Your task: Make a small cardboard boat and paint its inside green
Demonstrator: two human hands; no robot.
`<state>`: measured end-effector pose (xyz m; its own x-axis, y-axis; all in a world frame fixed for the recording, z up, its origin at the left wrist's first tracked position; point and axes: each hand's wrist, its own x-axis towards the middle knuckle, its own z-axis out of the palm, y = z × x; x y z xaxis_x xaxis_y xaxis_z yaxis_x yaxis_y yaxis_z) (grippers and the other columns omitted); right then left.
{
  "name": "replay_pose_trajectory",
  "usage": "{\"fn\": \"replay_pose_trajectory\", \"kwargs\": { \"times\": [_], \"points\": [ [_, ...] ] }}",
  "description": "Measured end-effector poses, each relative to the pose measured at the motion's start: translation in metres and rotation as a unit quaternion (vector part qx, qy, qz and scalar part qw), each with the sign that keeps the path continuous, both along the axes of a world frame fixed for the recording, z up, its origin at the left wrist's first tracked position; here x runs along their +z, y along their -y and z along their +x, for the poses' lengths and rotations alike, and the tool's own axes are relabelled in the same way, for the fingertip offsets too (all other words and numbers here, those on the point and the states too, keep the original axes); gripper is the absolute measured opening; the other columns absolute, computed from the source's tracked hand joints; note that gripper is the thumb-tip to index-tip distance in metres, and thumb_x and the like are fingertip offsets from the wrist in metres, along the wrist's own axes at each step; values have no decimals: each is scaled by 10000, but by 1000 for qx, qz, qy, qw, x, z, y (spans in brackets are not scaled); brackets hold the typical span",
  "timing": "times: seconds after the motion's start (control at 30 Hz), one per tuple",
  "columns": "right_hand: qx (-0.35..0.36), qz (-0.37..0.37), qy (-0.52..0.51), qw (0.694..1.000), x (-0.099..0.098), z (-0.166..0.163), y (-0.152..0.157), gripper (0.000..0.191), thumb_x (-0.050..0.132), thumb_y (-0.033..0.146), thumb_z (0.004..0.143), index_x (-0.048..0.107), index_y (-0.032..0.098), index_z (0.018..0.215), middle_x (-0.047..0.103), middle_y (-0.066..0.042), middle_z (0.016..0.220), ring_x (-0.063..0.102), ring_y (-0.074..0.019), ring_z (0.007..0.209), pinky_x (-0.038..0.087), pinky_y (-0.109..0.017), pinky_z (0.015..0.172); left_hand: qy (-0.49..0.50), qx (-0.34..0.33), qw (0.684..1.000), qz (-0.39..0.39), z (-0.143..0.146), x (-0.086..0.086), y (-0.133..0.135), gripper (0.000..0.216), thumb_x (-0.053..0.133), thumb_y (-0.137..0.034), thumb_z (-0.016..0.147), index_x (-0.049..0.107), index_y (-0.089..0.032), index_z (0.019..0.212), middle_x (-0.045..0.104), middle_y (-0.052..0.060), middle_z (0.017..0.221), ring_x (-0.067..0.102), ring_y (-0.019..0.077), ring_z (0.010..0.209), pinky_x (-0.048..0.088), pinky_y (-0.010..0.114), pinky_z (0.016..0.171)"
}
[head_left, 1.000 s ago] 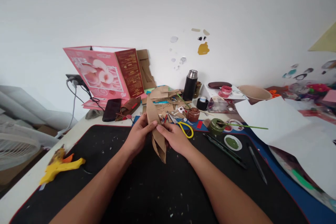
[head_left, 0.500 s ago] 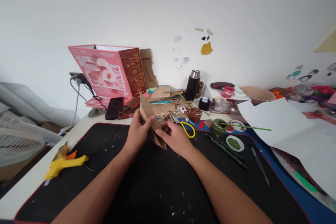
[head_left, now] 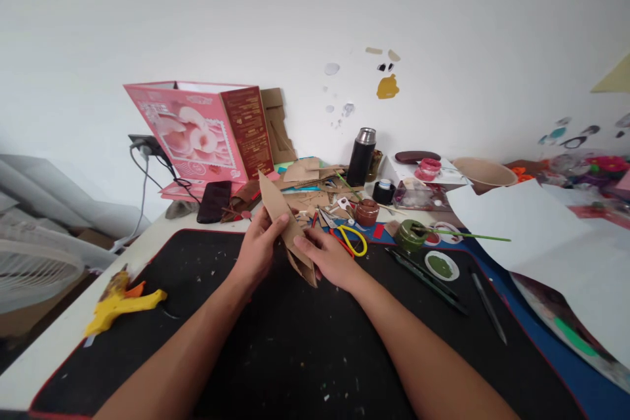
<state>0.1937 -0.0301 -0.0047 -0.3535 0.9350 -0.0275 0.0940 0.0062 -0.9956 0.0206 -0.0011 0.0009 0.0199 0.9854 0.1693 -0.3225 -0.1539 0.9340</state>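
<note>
Both my hands hold a long pointed piece of brown cardboard [head_left: 284, 220] above the black mat [head_left: 275, 348]. My left hand [head_left: 258, 251] grips its left side with the thumb on top. My right hand [head_left: 329, 258] pinches its lower right part, thumb pressed on the face. The piece tilts, its tip pointing up and to the left, its lower end near the mat.
A yellow glue gun [head_left: 121, 300] lies at the mat's left edge. Yellow-handled scissors [head_left: 350, 239], cardboard scraps, a brown paint pot [head_left: 367, 212], a green pot with a brush [head_left: 410, 234] and a black flask [head_left: 361, 156] crowd the back. A pink box [head_left: 197, 131] and white paper [head_left: 546, 243] flank them.
The cardboard piece has turned from nearly upright to tilted, its tip now leaning left. My hands shifted a little with it; the view also moved slightly.
</note>
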Motion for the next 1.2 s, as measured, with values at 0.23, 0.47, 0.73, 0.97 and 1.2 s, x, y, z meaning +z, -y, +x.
{"fn": "replay_pose_trajectory", "kwargs": {
  "times": [0.23,0.47,0.73,0.97,1.2],
  "points": [
    [3,12,-16,1000,-5,0,-3,538,737,735,956,730,213,1083,785,-63,1023,740,-245,903,554,-336,782,-44,50,997,33,2,3,1,461,903,-466,818,693,-240,1161,757,50,1118,686,256,1056,534,379,970],
    [-33,89,178,979,0,-2,7,350,674,573,1063,723,228,1100,743,-52,817,663,-215,650,452,-326,631,-133,127,979,86,-2,4,2,401,863,-433,869,625,-253,1138,697,22,1047,646,231,958,523,344,873],
    [-40,167,257,951,10,-2,11,397,623,575,1096,723,237,911,700,-41,727,630,-231,681,345,-330,644,-169,161,969,82,-6,6,2,443,875,-423,853,636,-253,1185,701,42,1094,655,265,1024,516,384,945],
    [-36,189,280,941,10,-1,11,431,582,573,1123,728,229,910,745,-58,810,648,-233,740,340,-323,678,-171,154,970,82,-8,5,0,462,849,-475,889,643,-247,1233,714,71,1200,660,285,1144,504,399,1038],
    [-44,185,267,945,11,0,11,497,533,639,1127,727,232,918,745,-55,800,673,-242,755,344,-322,674,-118,128,983,58,-10,0,-4,435,782,-588,938,669,-256,1196,715,65,1177,656,283,1175,499,375,1042]
  ]
}}
